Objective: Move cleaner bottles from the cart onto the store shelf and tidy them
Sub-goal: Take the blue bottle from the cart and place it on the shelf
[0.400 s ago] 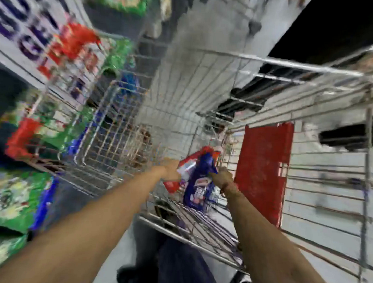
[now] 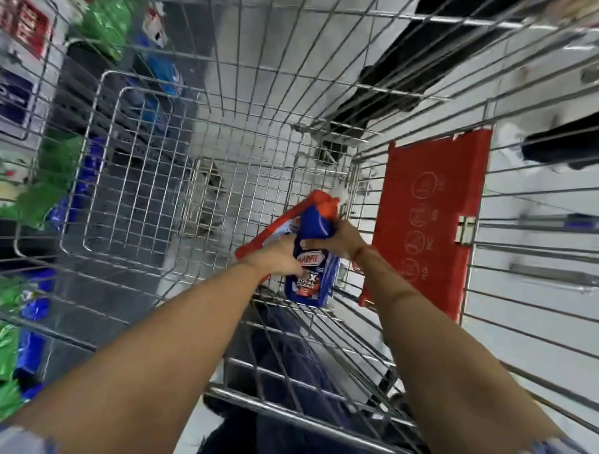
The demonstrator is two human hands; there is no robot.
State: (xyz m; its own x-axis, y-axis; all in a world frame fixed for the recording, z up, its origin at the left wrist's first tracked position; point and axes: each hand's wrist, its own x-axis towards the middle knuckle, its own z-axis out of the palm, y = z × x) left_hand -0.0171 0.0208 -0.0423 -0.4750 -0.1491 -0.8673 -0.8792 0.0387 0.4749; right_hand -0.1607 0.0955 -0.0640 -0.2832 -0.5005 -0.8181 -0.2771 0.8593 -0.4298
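Note:
I look down into a wire shopping cart (image 2: 133, 173). At its near right corner stands a blue cleaner bottle (image 2: 310, 271) with a red cap and a red-and-white label. Behind it, to the left, lies a red bottle (image 2: 274, 229), mostly hidden. My right hand (image 2: 335, 240) grips the blue bottle at its upper part. My left hand (image 2: 276, 256) presses on the left side of the blue bottle, over the red one; which bottle it holds I cannot tell for sure. Both arms reach in over the cart's near rim.
A red plastic child-seat flap (image 2: 434, 211) hangs on the cart's right side. Green and blue product packs (image 2: 45, 184) fill the store shelf at the left. White floor tiles show through the wire. My dark trousers (image 2: 286, 362) are below the cart's near rim.
My head has tilted down and closer over the cart. My right hand has moved from the bottle's side to its upper part; the left hand has slid onto its label.

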